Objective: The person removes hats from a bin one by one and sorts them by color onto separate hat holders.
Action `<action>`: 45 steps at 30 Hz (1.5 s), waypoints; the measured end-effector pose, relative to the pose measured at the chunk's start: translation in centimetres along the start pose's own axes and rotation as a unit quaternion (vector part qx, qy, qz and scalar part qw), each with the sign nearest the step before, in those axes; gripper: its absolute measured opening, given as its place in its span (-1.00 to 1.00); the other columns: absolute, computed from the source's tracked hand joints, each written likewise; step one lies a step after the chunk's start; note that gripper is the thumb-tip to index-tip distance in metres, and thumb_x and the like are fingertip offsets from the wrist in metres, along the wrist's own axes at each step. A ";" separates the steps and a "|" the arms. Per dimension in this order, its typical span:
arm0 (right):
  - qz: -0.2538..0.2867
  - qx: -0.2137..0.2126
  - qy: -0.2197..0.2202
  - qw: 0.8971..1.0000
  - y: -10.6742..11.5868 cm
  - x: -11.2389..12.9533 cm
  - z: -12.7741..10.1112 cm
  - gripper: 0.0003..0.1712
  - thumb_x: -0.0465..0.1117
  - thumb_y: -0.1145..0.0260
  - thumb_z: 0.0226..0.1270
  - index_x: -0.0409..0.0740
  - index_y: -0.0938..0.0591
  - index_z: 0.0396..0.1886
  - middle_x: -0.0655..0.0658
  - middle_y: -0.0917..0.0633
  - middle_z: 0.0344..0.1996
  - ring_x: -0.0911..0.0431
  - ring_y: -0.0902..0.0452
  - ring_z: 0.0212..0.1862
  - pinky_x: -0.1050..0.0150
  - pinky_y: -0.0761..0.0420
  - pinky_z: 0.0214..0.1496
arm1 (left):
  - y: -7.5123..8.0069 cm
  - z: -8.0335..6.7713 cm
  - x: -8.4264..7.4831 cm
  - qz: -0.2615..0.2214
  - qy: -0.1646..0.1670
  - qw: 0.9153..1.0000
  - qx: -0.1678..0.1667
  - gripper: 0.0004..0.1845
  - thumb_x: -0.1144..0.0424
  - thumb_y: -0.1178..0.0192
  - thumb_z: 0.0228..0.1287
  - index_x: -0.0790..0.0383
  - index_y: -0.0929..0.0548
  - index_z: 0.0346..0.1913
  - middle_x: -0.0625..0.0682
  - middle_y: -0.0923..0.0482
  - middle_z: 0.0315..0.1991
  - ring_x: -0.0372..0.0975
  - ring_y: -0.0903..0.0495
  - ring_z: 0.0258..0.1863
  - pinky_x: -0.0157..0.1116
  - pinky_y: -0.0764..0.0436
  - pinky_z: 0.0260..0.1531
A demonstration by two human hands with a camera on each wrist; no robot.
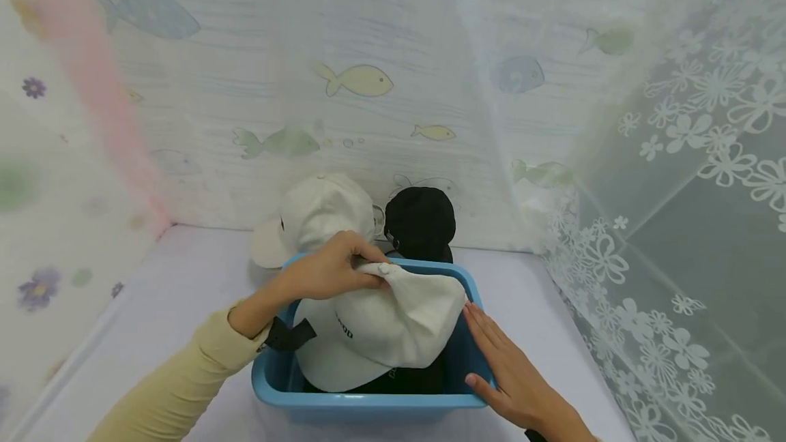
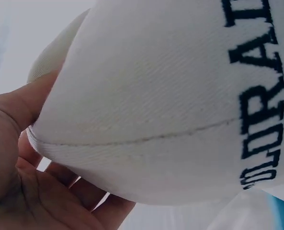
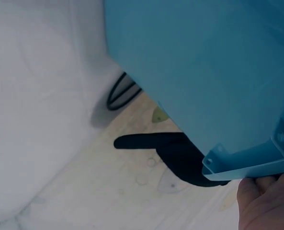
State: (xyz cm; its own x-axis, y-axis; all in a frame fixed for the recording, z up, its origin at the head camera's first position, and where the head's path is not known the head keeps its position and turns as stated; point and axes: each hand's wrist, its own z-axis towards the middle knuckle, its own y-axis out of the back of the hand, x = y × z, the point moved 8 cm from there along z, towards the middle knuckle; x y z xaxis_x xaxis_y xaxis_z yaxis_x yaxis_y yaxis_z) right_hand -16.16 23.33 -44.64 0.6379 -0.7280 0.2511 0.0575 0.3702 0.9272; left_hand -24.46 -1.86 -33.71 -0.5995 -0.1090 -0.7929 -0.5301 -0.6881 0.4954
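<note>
- The white cap (image 1: 381,336) is soft cotton twill with a stitched seam, a button on top and black embroidered lettering along one side; the left wrist view shows the letters large at the right edge of the frame.
- It lies low in the centre of the head view, on top of dark fabric (image 1: 408,380) inside the blue bin (image 1: 368,402), which stands on the pale bench (image 1: 178,278).
- The left hand (image 1: 331,270) grips the cap's crown at its upper edge, fingers curled over the cloth and thumb beneath.
- The right hand (image 1: 512,370) lies flat with straight fingers along the bin's right rim, fingertips just beside the cap's right edge.
- Behind the bin, in the middle of the frame, a second white cap (image 1: 316,213) and a black cap (image 1: 422,222) sit against the fish-patterned curtain (image 1: 356,80).
</note>
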 end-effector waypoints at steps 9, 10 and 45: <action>0.003 0.004 0.027 1.000 0.0 0.3 0.3 -0.05 -0.03 -0.23 0.46 -0.25 -0.01 0.64 -0.28 -0.08 0.62 0.02 0.13 0.66 0.46 0.27 0.60 | 4.6 -0.1 -2.8 0.026 -0.006 0.999 -0.039 -0.83 0.42 -0.37 0.28 0.22 -0.83 -0.09 -0.01 -0.78 -0.14 -0.21 -0.65 -0.17 -0.24 -0.68 -0.12; 0.001 0.006 0.030 1.000 0.0 0.3 0.3 -0.05 -0.02 -0.23 0.46 -0.23 -0.01 0.65 -0.27 -0.07 0.62 0.01 0.13 0.66 0.45 0.27 0.60 | 5.3 -0.2 -3.3 0.032 -0.010 0.998 -0.046 -0.83 0.43 -0.38 0.28 0.22 -0.83 -0.10 0.00 -0.78 -0.14 -0.21 -0.66 -0.18 -0.23 -0.68 -0.12; -0.006 0.001 0.027 1.000 -0.2 0.2 0.3 0.01 -0.05 -0.29 0.36 -0.14 -0.01 0.66 -0.12 -0.05 0.65 0.02 0.11 0.65 0.44 0.26 0.60 | 20.0 0.4 5.3 0.163 0.090 0.963 -0.195 -0.77 0.37 -0.27 0.41 0.29 -0.77 0.06 0.22 -0.72 0.04 -0.44 -0.63 -0.15 -0.49 -0.61 -0.18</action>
State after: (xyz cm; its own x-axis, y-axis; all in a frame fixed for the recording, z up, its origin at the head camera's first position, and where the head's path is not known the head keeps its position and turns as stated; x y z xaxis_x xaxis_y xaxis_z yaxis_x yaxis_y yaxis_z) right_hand -16.27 22.95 -44.66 0.6777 -0.7004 0.2241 0.0640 0.3597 0.9309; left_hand -38.48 -15.97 -27.84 -0.5642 -0.4628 -0.6837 -0.0452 -0.8096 0.5853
